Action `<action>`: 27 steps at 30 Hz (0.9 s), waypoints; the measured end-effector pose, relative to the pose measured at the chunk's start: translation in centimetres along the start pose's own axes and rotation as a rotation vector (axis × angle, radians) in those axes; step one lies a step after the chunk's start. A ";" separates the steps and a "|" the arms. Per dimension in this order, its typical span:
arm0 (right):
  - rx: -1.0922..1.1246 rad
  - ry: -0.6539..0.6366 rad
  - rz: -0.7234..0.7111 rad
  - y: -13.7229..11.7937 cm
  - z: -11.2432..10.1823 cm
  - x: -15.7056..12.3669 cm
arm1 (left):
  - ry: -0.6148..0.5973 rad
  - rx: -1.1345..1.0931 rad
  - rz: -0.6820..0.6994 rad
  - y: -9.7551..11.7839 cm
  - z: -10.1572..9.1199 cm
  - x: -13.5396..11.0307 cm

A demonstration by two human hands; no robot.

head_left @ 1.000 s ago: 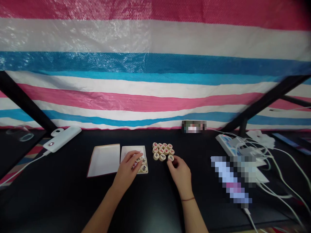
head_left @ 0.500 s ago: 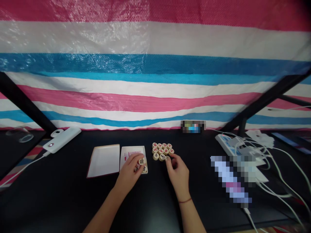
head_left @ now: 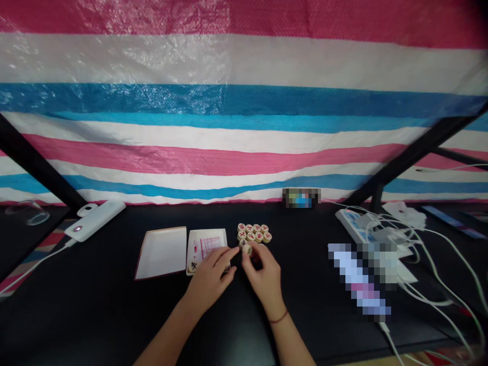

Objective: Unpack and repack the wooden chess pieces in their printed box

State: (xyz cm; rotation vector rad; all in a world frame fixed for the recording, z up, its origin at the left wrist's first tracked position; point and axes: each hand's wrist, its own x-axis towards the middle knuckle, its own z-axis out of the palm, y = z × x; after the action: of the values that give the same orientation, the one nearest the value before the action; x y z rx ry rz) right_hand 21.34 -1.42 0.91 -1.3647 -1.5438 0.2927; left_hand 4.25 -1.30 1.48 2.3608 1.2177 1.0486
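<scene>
Rows of round, cream-coloured Chinese chess pieces (head_left: 259, 236) stand on the black table, the back ones marked in red. A dark-marked piece (head_left: 243, 243) sits at the left of the front row. My right hand (head_left: 265, 267) pinches one Chinese chess piece (head_left: 247, 249) between thumb and fingers in front of that row. My left hand (head_left: 211, 272) is open, fingers stretched and thumb apart, over the near right part of a white box (head_left: 192, 238). Inside the box lie a red-printed sheet (head_left: 208, 245) and some pieces, one with a dark mark (head_left: 192, 266); my hand hides others.
Left of the box lies its open lid (head_left: 162, 254). A white power bank (head_left: 95, 220) with a cable is farther left. On the right are a blurred phone (head_left: 358, 279), a power strip (head_left: 351, 226) and tangled white cables. A striped sheet (head_left: 229, 157) hangs behind.
The piece my left hand held is no longer in its fingers, which have opened and moved right. My right hand has shifted left from the front row's right end and now pinches a piece.
</scene>
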 end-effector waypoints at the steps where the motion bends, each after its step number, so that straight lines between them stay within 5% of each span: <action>1: -0.029 0.051 0.070 0.7 -0.3 0.2 | 0.005 0.018 -0.013 -0.1 -0.2 0.1; 8: -0.226 0.073 0.285 4.8 -1.8 0.5 | 0.059 0.033 -0.094 -0.8 -1.0 0.3; 27: -0.368 -0.029 0.166 4.6 -1.2 0.3 | 0.068 0.027 -0.082 -1.0 -1.5 0.5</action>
State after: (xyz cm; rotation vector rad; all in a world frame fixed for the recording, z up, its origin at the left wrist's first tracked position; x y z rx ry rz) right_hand 25.11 -0.17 -1.73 -1.7873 -1.5621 0.1320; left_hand 2.80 -0.44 2.19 2.2914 1.3490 1.1002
